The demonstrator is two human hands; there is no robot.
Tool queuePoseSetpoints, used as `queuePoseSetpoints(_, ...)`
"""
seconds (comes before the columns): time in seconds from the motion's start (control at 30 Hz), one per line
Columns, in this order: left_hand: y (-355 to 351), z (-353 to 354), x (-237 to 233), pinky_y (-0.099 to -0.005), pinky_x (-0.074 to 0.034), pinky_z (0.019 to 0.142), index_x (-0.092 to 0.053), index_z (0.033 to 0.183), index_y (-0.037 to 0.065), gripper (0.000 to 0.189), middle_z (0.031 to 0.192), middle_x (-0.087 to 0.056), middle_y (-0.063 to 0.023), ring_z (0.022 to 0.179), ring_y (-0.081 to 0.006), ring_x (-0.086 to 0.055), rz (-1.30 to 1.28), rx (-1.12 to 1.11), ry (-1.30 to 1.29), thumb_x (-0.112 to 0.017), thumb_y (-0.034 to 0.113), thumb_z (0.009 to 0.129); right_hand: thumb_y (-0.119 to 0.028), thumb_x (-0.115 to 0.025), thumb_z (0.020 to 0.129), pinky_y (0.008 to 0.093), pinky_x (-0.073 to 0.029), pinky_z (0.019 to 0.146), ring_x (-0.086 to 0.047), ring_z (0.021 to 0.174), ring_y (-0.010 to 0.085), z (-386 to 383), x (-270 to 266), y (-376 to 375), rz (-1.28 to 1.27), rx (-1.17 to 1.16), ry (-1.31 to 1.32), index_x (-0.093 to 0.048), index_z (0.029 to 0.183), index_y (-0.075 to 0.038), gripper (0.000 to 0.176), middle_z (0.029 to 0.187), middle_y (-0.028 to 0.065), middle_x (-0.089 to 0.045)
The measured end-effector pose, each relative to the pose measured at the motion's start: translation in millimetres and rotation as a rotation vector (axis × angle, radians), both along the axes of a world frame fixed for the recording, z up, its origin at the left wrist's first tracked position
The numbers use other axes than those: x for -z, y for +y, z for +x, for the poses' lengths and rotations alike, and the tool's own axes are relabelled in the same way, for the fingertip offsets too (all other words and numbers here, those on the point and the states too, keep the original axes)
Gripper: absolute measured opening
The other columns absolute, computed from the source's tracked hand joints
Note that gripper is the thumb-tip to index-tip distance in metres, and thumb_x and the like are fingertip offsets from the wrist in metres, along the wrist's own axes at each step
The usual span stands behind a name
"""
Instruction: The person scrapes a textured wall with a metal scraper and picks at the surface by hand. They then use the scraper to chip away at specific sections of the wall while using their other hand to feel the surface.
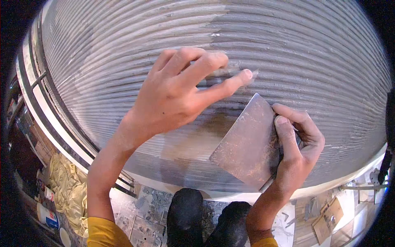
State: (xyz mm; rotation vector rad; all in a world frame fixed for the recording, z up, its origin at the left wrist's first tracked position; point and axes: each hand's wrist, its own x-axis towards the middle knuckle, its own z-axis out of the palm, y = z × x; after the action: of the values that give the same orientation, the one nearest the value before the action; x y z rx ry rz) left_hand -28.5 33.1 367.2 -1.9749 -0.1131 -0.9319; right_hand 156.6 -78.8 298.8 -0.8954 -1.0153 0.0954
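Metal, likely stiff, the scraper (249,144) was gripped sensibly at its back edge by the right hand (299,155), the left hand (177,90) spread.

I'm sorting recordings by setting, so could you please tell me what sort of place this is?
Probably a building or renovation site: the ribbed grey surface, the broad-bladed scraper in the right hand and the littered floor suggest it.

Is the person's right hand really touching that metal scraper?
Touching. The head view shows the right hand gripping the metal scraper, its thumb overlapping the blade's right edge.
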Motion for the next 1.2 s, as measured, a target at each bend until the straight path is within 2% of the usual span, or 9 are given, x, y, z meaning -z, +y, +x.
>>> queuePoseSetpoints(0.07,3.4,-1.5,-1.1,-0.0338,-0.047,0.083,-0.073,0.115,0.019,0.043,0.102,-0.062,-0.0027,0.094,-0.0213,-0.056,0.022,-0.020,0.014,-0.073,0.010,0.073,-0.001,-0.068,0.080,0.0266,-0.045,0.081,-0.062,0.080,0.0148,-0.2,-1.3,1.1,-0.011,0.000,-0.002,-0.075,0.092,0.004,0.014,0.083,0.0084,-0.071)
queuePoseSetpoints(0.13,10.2,-3.2,-2.6,-0.0339,-0.048,0.083,-0.073,0.114,0.016,0.043,0.103,-0.062,-0.0033,0.095,-0.0217,-0.057,0.006,0.076,0.013,-0.075,0.007,0.071,-0.001,-0.067,0.081,0.0266,-0.045,0.082,-0.062,0.081,0.0141,0.7,-2.0,3.8,-0.003,0.022,-0.024,-0.074,0.092,0.004,0.014,0.083,0.0081,-0.071)
queuePoseSetpoints(0.33,5.9,-3.8,-1.7,-0.0333,-0.048,0.083,-0.074,0.110,0.012,0.040,0.104,-0.062,-0.0031,0.095,-0.0224,-0.056,-0.018,0.032,0.013,-0.074,0.005,0.071,-0.001,-0.067,0.082,0.0251,-0.045,0.079,-0.061,0.079,0.0112,1.5,-7.8,19.0,0.030,-0.022,-0.071,-0.074,0.091,0.004,0.013,0.081,0.0065,-0.071)
queuePoseSetpoints(0.57,10.7,-3.0,4.7,-0.0329,-0.046,0.084,-0.074,0.111,0.014,0.042,0.106,-0.061,-0.0027,0.095,-0.0222,-0.054,-0.039,0.037,-0.010,-0.073,0.005,0.070,0.000,-0.066,0.082,0.0246,-0.047,0.077,-0.060,0.077,0.0101,2.4,-22.5,24.7,0.042,-0.014,-0.125,-0.073,0.090,0.004,0.012,0.079,0.0046,-0.070)
queuePoseSetpoints(0.67,15.1,-1.2,10.3,-0.0326,-0.044,0.084,-0.075,0.111,0.016,0.043,0.107,-0.061,-0.0024,0.095,-0.0216,-0.053,-0.029,0.058,-0.057,-0.073,0.006,0.069,-0.006,-0.067,0.081,0.0229,-0.044,0.077,-0.060,0.077,0.0102,7.3,-24.0,24.5,0.018,0.007,-0.140,-0.075,0.090,0.002,0.015,0.081,0.0038,-0.070)
queuePoseSetpoints(0.87,13.2,-1.4,12.2,-0.0341,-0.039,0.087,-0.075,0.111,0.018,0.044,0.108,-0.061,-0.0024,0.095,-0.0211,-0.053,-0.075,0.037,-0.091,-0.070,0.005,0.070,-0.001,-0.066,0.082,0.0222,-0.046,0.076,-0.060,0.077,0.0098,19.7,-42.9,16.8,-0.030,-0.002,-0.328,-0.074,0.090,0.003,0.012,0.083,0.0050,-0.070)
queuePoseSetpoints(0.97,16.4,-0.9,13.8,-0.0344,-0.038,0.088,-0.075,0.112,0.018,0.045,0.108,-0.061,-0.0025,0.096,-0.0209,-0.054,-0.069,0.069,-0.099,-0.070,0.005,0.070,0.002,-0.065,0.084,0.0233,-0.048,0.077,-0.062,0.079,0.0101,27.8,-52.5,16.0,-0.033,0.008,-0.534,-0.073,0.092,0.004,0.012,0.083,0.0055,-0.070)
queuePoseSetpoints(1.2,17.8,0.8,16.6,-0.0349,-0.039,0.088,-0.074,0.113,0.018,0.046,0.109,-0.062,-0.0030,0.099,-0.0216,-0.055,-0.070,0.089,-0.139,-0.070,0.004,0.070,0.001,-0.065,0.083,0.0230,-0.048,0.076,-0.063,0.077,0.0105,30.2,-55.5,19.0,-0.044,0.025,-0.588,-0.073,0.090,0.004,0.011,0.082,0.0065,-0.070)
